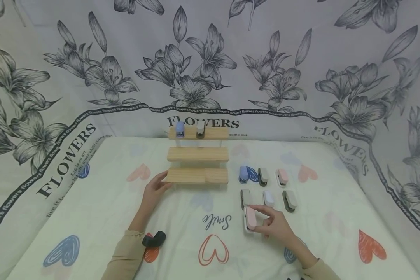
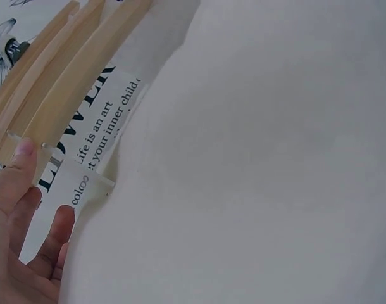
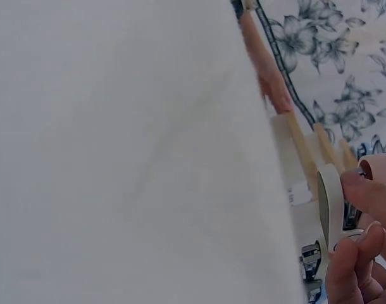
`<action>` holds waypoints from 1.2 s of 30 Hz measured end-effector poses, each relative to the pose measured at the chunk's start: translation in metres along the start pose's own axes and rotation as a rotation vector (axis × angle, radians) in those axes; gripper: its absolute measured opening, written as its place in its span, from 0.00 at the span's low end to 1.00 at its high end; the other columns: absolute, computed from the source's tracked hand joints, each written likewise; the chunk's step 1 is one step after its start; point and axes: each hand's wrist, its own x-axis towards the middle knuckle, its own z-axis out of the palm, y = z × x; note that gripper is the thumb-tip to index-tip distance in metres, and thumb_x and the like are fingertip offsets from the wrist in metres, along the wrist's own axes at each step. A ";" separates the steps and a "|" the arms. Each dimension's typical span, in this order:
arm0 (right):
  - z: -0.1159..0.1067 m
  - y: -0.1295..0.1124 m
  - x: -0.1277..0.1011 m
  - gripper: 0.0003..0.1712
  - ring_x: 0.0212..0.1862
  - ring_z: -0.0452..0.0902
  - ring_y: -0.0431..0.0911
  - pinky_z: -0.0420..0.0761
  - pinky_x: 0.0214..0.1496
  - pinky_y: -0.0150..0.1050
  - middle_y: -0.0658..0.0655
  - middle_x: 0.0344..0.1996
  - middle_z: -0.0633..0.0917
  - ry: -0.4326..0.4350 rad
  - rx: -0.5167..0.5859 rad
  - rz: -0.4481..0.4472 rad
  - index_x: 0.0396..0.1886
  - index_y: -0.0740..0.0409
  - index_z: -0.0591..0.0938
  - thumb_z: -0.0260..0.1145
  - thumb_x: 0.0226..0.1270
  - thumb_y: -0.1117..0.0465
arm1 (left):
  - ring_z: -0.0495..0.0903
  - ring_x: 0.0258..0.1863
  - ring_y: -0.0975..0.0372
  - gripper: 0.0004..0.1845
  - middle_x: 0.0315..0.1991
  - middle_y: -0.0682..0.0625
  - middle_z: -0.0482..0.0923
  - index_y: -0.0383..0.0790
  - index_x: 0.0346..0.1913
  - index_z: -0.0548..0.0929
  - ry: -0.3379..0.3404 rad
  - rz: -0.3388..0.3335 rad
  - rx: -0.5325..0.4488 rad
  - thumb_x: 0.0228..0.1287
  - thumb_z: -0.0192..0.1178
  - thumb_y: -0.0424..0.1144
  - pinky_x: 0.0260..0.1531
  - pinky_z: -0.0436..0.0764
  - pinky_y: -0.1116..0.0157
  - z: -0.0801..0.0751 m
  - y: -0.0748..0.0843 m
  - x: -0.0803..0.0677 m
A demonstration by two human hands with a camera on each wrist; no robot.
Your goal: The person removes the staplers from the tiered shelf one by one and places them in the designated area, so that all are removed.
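Observation:
A three-step wooden display stand (image 1: 197, 154) stands at the middle back. My left hand (image 1: 156, 187) grips the left end of its lowest step; in the left wrist view the thumb (image 2: 25, 152) lies on the wood and the other fingers curl beside it. With thumb and fingers, my right hand (image 1: 273, 223) pinches a small pink-and-white stapler (image 1: 251, 218) over the front of the cloth. Just behind it lies a grey stapler (image 1: 245, 197). In the right wrist view the stapler's white base (image 3: 333, 202) faces the camera, and the fingers hide part of its body.
On the top step sit a blue stapler (image 1: 180, 129) and a white-and-dark one (image 1: 200, 130). Right of the stand, more staplers lie in two rows, among them a blue one (image 1: 243, 174) and a pink one (image 1: 282, 177). A black curved object (image 1: 154, 239) is by the left sleeve.

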 end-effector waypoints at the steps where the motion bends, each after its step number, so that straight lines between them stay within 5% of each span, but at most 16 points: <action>1: 0.000 -0.001 -0.001 0.32 0.10 0.63 0.34 0.69 0.11 0.33 0.65 0.43 0.78 0.004 -0.004 0.001 0.53 0.69 0.73 0.72 0.45 0.69 | 0.77 0.33 0.67 0.27 0.48 0.36 0.74 0.33 0.58 0.69 0.004 -0.003 0.002 0.55 0.62 0.34 0.34 0.74 0.74 0.000 0.001 0.000; 5: 0.001 -0.002 -0.003 0.32 0.10 0.63 0.34 0.69 0.11 0.31 0.66 0.46 0.77 0.019 -0.017 0.031 0.53 0.68 0.73 0.72 0.44 0.70 | 0.77 0.32 0.63 0.26 0.36 0.34 0.77 0.31 0.58 0.69 0.011 0.000 0.048 0.55 0.62 0.31 0.31 0.73 0.74 0.002 0.015 -0.003; 9: 0.001 0.015 -0.004 0.32 0.10 0.63 0.36 0.68 0.12 0.31 0.65 0.48 0.76 0.025 -0.022 0.065 0.53 0.63 0.74 0.72 0.44 0.68 | 0.76 0.32 0.58 0.25 0.35 0.35 0.77 0.30 0.57 0.70 0.010 0.009 0.084 0.55 0.62 0.30 0.31 0.73 0.74 0.003 0.032 -0.007; 13: 0.002 0.034 -0.005 0.33 0.10 0.64 0.37 0.68 0.11 0.31 0.61 0.49 0.76 0.020 -0.014 0.103 0.54 0.58 0.74 0.73 0.43 0.66 | 0.74 0.35 0.60 0.24 0.40 0.37 0.75 0.30 0.56 0.71 0.016 0.021 0.058 0.54 0.62 0.29 0.31 0.73 0.74 0.003 0.032 -0.007; 22: 0.004 0.021 -0.007 0.33 0.10 0.63 0.36 0.68 0.11 0.30 0.63 0.46 0.77 -0.031 -0.017 0.086 0.54 0.64 0.73 0.72 0.44 0.68 | 0.78 0.37 0.65 0.23 0.48 0.30 0.71 0.23 0.53 0.71 0.018 0.093 -0.088 0.52 0.61 0.23 0.36 0.76 0.71 0.003 0.026 -0.008; 27: 0.003 0.037 -0.003 0.34 0.09 0.64 0.36 0.67 0.11 0.29 0.56 0.27 0.81 -0.079 -0.073 0.107 0.55 0.57 0.74 0.73 0.44 0.64 | 0.75 0.46 0.63 0.23 0.52 0.30 0.69 0.21 0.53 0.69 0.012 0.132 -0.093 0.52 0.61 0.22 0.42 0.74 0.70 0.001 0.026 -0.009; 31: 0.000 0.042 0.000 0.34 0.10 0.64 0.37 0.67 0.11 0.29 0.50 0.08 0.73 -0.117 -0.101 0.113 0.56 0.53 0.73 0.73 0.45 0.59 | 0.71 0.53 0.60 0.23 0.53 0.31 0.68 0.22 0.52 0.69 0.014 0.151 -0.093 0.53 0.61 0.23 0.47 0.71 0.70 0.001 0.026 -0.008; 34: -0.004 0.041 -0.001 0.35 0.11 0.65 0.36 0.67 0.12 0.30 0.49 0.08 0.73 -0.162 -0.134 0.102 0.57 0.52 0.72 0.73 0.45 0.55 | 0.71 0.53 0.57 0.22 0.52 0.30 0.68 0.21 0.52 0.69 0.002 0.159 -0.098 0.53 0.60 0.23 0.47 0.71 0.69 0.001 0.025 -0.008; 36: -0.007 0.040 -0.001 0.36 0.11 0.64 0.36 0.68 0.12 0.31 0.51 0.18 0.78 -0.190 -0.162 0.093 0.57 0.51 0.72 0.73 0.45 0.54 | 0.71 0.52 0.57 0.22 0.52 0.30 0.68 0.21 0.51 0.69 0.001 0.160 -0.097 0.53 0.61 0.23 0.46 0.72 0.68 0.002 0.025 -0.008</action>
